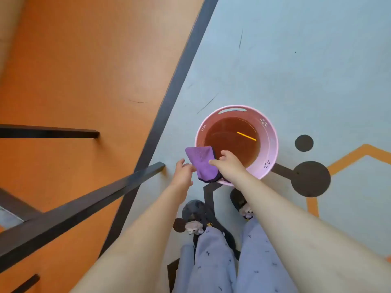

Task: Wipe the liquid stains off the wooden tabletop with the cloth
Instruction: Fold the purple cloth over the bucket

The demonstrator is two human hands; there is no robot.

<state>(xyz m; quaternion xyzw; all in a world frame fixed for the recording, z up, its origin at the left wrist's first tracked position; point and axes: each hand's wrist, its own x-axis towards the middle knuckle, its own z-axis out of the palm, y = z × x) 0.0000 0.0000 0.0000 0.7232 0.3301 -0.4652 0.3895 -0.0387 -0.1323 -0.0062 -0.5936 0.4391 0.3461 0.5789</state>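
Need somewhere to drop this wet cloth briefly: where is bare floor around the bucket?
Bare grey floor lies beyond the bucket and on its right, up to the black dot. Crowded: the near side, with left hand, right hand, cloth and slippers; the left, where a dark bar ends.

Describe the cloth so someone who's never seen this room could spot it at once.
On the blue-grey floor stands a pink bucket of brown water. At its near-left rim, the right hand holds the cloth, with the left hand beside it. It alone is vivid purple, with a dark edge.
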